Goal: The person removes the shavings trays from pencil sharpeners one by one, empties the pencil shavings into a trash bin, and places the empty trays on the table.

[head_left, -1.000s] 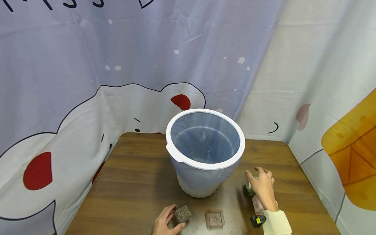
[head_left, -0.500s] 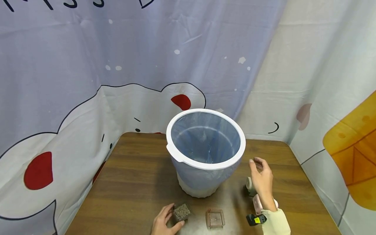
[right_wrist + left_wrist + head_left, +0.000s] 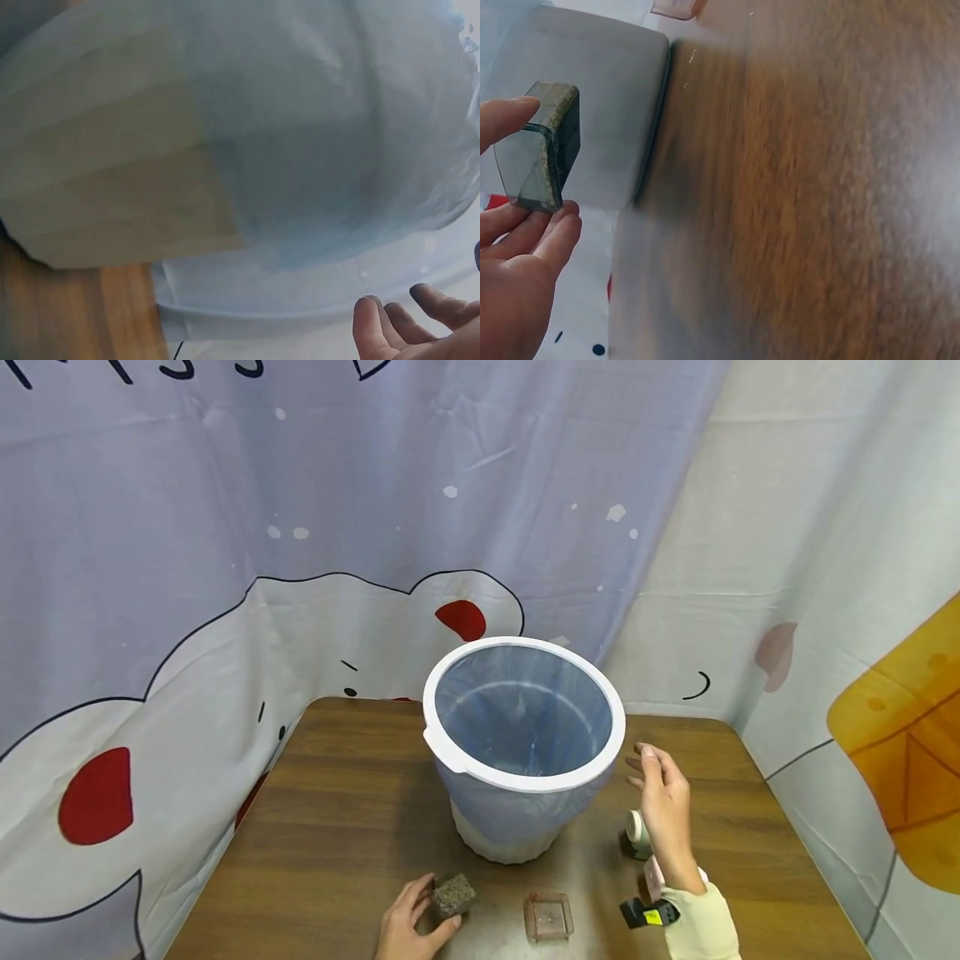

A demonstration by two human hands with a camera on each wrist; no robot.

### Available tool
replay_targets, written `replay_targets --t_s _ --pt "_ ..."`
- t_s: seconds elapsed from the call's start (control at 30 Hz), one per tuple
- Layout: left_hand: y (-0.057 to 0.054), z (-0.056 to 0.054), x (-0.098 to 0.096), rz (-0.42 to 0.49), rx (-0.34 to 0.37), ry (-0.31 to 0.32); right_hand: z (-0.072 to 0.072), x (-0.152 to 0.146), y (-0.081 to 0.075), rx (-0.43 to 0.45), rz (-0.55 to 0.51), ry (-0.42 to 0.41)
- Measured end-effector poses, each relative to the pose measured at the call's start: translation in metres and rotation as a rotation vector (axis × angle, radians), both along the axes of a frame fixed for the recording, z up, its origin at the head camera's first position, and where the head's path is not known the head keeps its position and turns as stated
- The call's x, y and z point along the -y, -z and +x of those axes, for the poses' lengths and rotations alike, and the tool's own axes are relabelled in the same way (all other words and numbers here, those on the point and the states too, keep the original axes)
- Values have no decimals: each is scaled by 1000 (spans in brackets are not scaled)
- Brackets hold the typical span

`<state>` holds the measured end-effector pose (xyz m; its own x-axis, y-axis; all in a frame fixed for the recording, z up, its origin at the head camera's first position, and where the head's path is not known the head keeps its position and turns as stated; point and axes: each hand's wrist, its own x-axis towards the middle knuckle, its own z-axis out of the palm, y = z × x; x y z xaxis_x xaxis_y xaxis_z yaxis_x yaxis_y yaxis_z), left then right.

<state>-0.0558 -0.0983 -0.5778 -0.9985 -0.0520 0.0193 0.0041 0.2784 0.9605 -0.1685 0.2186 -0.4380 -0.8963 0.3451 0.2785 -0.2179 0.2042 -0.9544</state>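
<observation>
My left hand [image 3: 412, 927] holds a small clear square box [image 3: 453, 895] with grainy grey-brown contents. Seen from the left wrist, the thumb lies on one side of the box [image 3: 555, 150] and the fingers on the other, with the box above the wooden table. Beside the right side of a white bin [image 3: 504, 839], my right hand [image 3: 663, 797] is raised with relaxed fingers and nothing in them. The bin has a bluish liner and a white ring round its top. Its wall fills most of the right wrist view, the hand's fingers [image 3: 367, 326] below it.
An uncovered pinkish clear square box [image 3: 551, 922] lies on the table [image 3: 360, 810] in front of the bin. A pale green roll-like object [image 3: 637, 831] and a pink object [image 3: 654, 875] stand at the right, partly behind the right forearm. Printed curtains [image 3: 337, 485] hang behind.
My right hand has moved up and away from the green object, alongside the bin. My left hand has shifted slightly left with the grainy box, which looks more tilted.
</observation>
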Motion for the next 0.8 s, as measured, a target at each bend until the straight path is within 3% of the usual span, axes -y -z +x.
replay_targets --t_s 0.2,0.37,0.53,0.8 --pt "2 4 8 7 -49 -29 1 11 -10 4 -15 -107" --pt "4 7 14 -18 -34 -56 0 20 -15 -3 2 -160" --pt "5 7 14 -21 -14 -88 -1 24 -17 -2 -28 -167" --pt "4 8 16 -38 -71 -135 2 30 -25 29 -20 -120"
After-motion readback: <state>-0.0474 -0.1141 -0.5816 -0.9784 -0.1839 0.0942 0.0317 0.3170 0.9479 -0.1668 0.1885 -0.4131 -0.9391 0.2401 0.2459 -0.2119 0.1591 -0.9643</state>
